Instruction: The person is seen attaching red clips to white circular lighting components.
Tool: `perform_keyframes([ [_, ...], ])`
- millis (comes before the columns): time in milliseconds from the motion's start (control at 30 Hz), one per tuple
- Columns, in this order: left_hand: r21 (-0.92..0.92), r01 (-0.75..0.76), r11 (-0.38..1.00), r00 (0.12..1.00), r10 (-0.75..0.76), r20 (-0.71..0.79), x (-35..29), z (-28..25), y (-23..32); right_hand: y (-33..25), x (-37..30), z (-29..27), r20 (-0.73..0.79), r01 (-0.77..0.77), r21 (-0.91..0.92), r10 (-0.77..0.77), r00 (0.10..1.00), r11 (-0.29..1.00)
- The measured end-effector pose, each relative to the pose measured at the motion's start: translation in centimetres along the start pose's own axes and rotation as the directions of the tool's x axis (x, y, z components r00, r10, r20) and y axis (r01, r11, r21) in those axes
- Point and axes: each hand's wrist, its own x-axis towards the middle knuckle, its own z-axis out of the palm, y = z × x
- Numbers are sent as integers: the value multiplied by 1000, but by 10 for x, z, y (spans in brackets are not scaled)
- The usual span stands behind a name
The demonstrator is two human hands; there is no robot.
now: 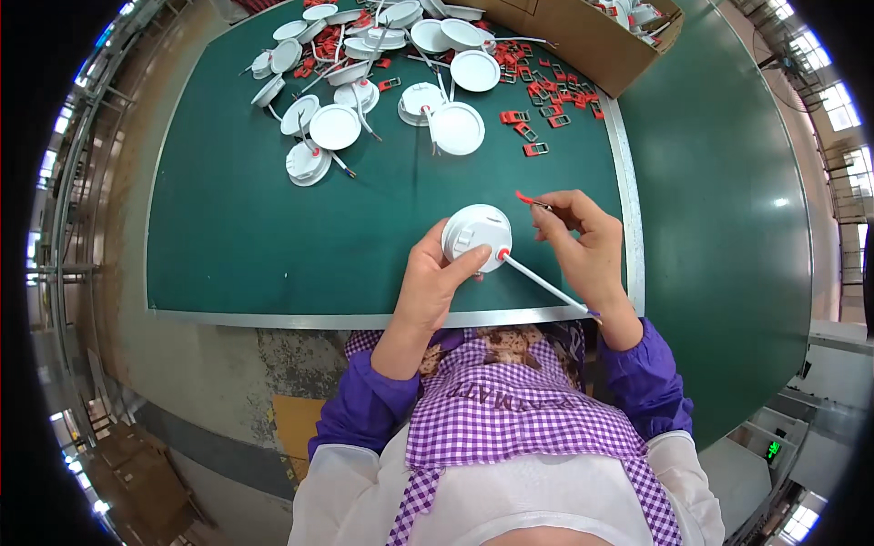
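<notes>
Nearest is the person's purple checked apron (519, 437), with purple sleeves (369, 405) at either side, up against the metal-edged green table (291, 250). Just past its near edge, the left hand (435, 276) grasps a round white lamp (477, 238), thumb pressed on its face and fingers around its left side. A white cord (548, 286) leaves the lamp at a red ring and slants down to the right wrist; whether it touches there, I cannot tell. The right hand (583, 238) pinches a small red clip (528, 198) in its fingertips, near the lamp but apart from it. Farther off lie loose red clips (536, 148) at the right and a heap of corded white lamps (335, 126) at the left and middle. Beyond the loose clips stands a cardboard box (569, 41) holding white and red pieces.
</notes>
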Motion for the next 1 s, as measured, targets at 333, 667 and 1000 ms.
perform_keyframes([
  [333, 278, -70, 958, 996, 82, -32, -4, 6, 1, -8, -14, 5, 184, 256, -244, -214, 959, 936],
  [667, 429, -178, 886, 983, 183, 30, -2, 11, -1, -7, -21, 4, 169, 313, -274, -275, 946, 909],
  [1000, 548, -205, 811, 972, 235, 16, -2, 18, 4, -6, -29, 13, 126, 341, -370, -316, 940, 864],
])
